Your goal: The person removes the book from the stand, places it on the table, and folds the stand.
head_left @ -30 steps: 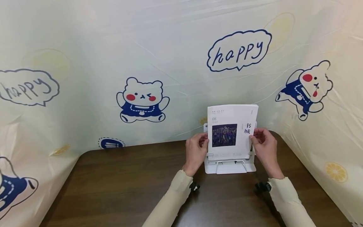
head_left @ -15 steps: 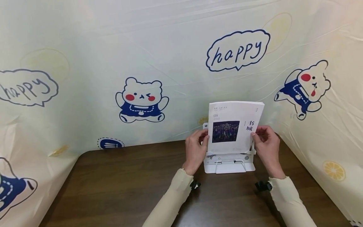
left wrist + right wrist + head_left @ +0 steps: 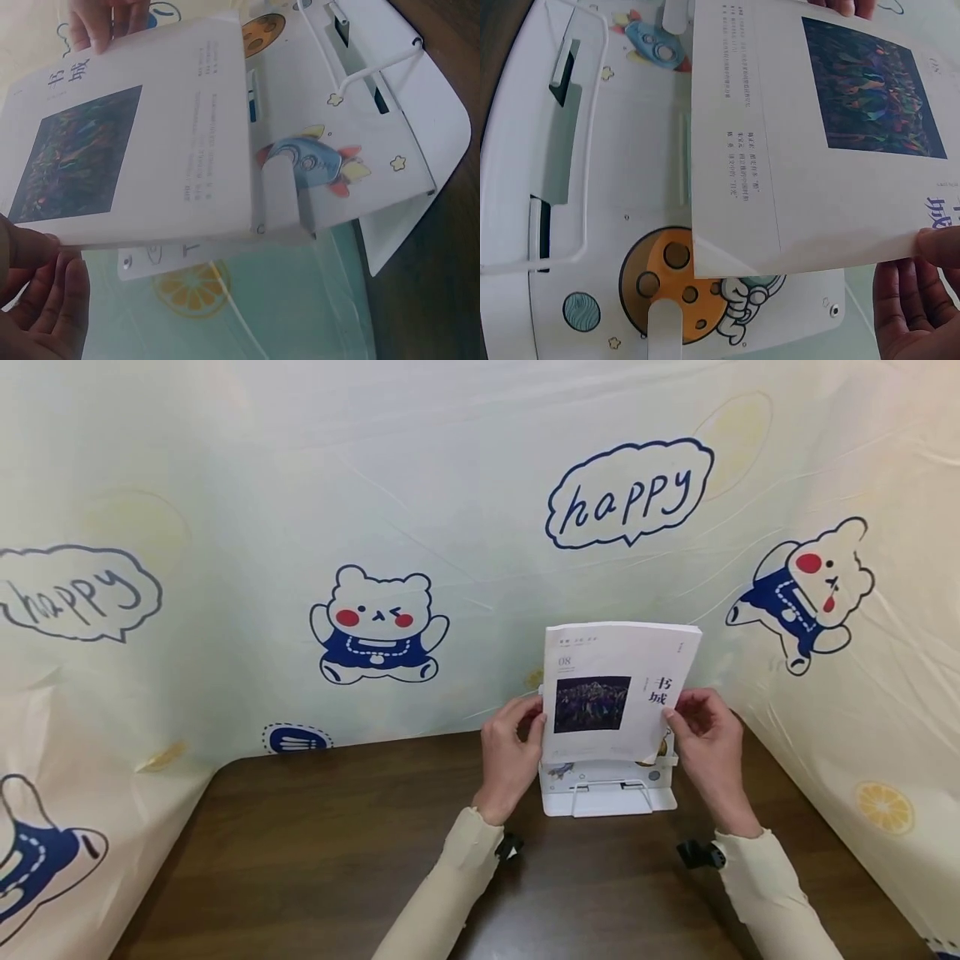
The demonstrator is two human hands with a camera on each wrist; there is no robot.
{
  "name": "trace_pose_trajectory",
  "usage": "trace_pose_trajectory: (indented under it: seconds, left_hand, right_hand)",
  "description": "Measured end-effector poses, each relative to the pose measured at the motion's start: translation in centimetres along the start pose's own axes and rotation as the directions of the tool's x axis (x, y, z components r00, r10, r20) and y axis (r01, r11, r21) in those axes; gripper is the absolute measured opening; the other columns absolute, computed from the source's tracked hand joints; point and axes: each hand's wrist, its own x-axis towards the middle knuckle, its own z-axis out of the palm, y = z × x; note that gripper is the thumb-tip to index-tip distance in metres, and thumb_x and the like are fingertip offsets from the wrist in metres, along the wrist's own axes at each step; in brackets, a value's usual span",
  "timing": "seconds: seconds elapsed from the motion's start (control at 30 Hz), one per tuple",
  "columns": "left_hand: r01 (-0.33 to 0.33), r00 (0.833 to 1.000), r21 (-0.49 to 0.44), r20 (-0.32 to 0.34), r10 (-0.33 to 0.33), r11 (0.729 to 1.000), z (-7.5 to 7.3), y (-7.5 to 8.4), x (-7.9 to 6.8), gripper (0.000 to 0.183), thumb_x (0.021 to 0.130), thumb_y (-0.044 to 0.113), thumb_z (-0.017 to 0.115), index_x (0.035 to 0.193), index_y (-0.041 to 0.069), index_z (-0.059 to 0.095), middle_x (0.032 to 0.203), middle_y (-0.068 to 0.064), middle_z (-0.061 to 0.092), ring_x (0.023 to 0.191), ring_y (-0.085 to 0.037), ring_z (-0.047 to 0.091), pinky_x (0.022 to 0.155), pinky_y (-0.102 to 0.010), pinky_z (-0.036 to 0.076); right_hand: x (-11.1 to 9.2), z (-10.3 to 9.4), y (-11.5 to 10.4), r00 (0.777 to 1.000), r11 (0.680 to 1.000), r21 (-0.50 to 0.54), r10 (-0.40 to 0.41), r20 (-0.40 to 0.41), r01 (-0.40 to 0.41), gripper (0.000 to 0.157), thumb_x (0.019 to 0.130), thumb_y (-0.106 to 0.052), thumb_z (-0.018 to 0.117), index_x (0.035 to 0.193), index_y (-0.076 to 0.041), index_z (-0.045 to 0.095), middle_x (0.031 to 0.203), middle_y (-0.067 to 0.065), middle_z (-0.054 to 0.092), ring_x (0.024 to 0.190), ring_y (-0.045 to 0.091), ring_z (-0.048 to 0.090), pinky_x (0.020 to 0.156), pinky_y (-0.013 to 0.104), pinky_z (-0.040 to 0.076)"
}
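Note:
A white paperback book (image 3: 641, 652) with a dark square picture on its cover is held up in front of a white book stand (image 3: 561, 803). My left hand (image 3: 510, 758) pinches the book's left edge, thumb on the front cover. At the opposite edge, my right hand (image 3: 711, 745) pinches it the same way. The stand's printed back plate (image 3: 634, 161), with a rocket, planet and astronaut, shows below the book's lower edge in the right wrist view. A small white clip (image 3: 281, 196) overlaps the book's lower corner in the left wrist view.
The stand rests near the back of a dark brown wooden table (image 3: 337, 852). A wire prop (image 3: 611, 814) folds down at its front. Behind and beside the table hangs a pale curtain (image 3: 480, 510) printed with bears and lemon slices.
Held in both hands, the book has risen from the stand, its lower edge now higher and more of the plate uncovered. It has lately shifted slightly left. The stand has stayed in place.

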Motion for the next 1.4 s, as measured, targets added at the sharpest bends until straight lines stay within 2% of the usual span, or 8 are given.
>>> trace_pose_trajectory:
  seconds: [0.2,0.47,0.73,1.07,1.4]
  left_hand:
    - [0.010,1.000,-0.010,-0.007,-0.011,1.000,-0.9,-0.4,-0.3,0.019,0.096,0.006,0.073,0.115,0.004,0.078,0.102,-0.008,0.077,0.083,-0.016,0.072,0.073,-0.027,0.061]
    - [0.039,0.999,-0.032,-0.004,-0.039,0.999,-2.4,-0.7,-0.8,0.015,0.094,0.003,0.075,0.109,0.003,0.079,0.097,-0.009,0.078,0.083,-0.017,0.072,0.074,-0.029,0.062]
    - [0.117,0.993,-0.048,0.011,-0.116,0.992,-4.1,-1.4,-1.7,0.016,0.094,0.003,0.075,0.109,0.004,0.079,0.096,-0.009,0.077,0.082,-0.017,0.071,0.072,-0.029,0.061]
    - [0.223,0.974,-0.056,0.038,-0.221,0.973,-6.6,-2.1,-2.6,0.017,0.096,0.006,0.074,0.112,0.005,0.079,0.098,-0.008,0.077,0.086,-0.016,0.070,0.075,-0.025,0.059]
    - [0.334,0.942,-0.076,0.068,-0.329,0.940,-8.7,-2.8,-4.0,0.017,0.095,0.005,0.074,0.112,0.004,0.078,0.099,-0.010,0.077,0.086,-0.017,0.069,0.077,-0.022,0.059]
  right_hand:
    - [-0.6,0.1,-0.4,0.999,0.999,-0.032,0.004,0.051,-0.002,0.027,0.097,-0.005,0.071,0.123,-0.001,0.065,0.112,0.001,0.066,0.087,0.005,0.058,0.078,0.006,0.050]
    - [-1.2,0.3,-0.8,0.992,0.998,-0.060,0.015,0.124,-0.008,0.027,0.096,-0.005,0.073,0.122,-0.001,0.066,0.106,-0.009,0.064,0.086,0.001,0.059,0.074,0.008,0.051]
    - [-2.1,1.3,-1.3,0.975,1.000,-0.004,-0.002,0.223,0.003,0.027,0.095,0.000,0.072,0.120,0.006,0.062,0.114,0.019,0.067,0.088,0.002,0.060,0.080,0.006,0.054]
    - [-2.8,2.7,-2.2,0.950,0.999,0.041,0.022,0.312,-0.036,0.022,0.094,0.005,0.071,0.114,0.007,0.063,0.108,0.020,0.065,0.087,0.007,0.061,0.078,0.009,0.055]
    - [-4.0,3.8,-2.9,0.926,0.992,0.061,0.076,0.370,-0.106,0.021,0.093,0.004,0.071,0.113,0.008,0.064,0.109,0.023,0.064,0.088,0.006,0.060,0.076,0.011,0.055]
